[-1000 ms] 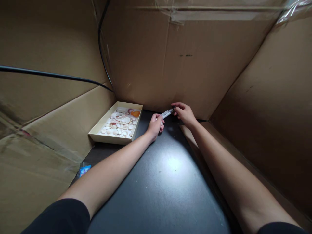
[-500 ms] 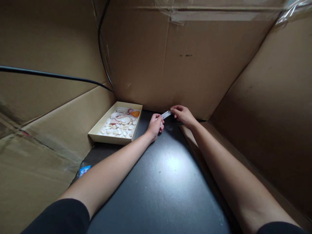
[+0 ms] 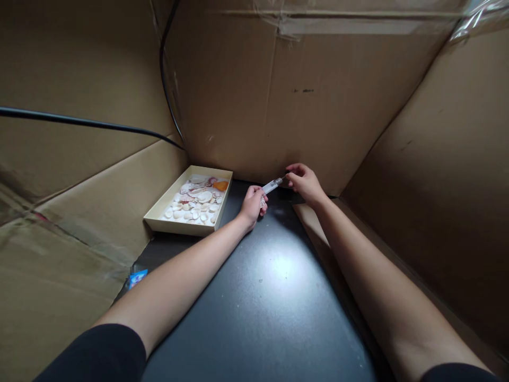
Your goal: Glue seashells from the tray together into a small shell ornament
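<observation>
My left hand is closed around a slim clear tube, which looks like a small syringe and slants up to the right. Under the fingers of that hand a small white ridged piece peeks out; its kind is hard to tell. A thin rod runs from the tube's far end to my right hand, whose thumb and forefinger pinch its end. Whether the rod is still inside the tube I cannot tell. To the left of my left hand, a cream shallow box holds several pale seashells and an orange one.
Cardboard walls enclose the dark tabletop on the left, back and right. A black cable crosses at left. A blue packet lies by my left forearm, and a cardboard strip runs under my right forearm.
My right hand has moved a little up and to the right, away from my left hand. More of the tube's far end and the thin rod now show. My left hand has stayed put.
</observation>
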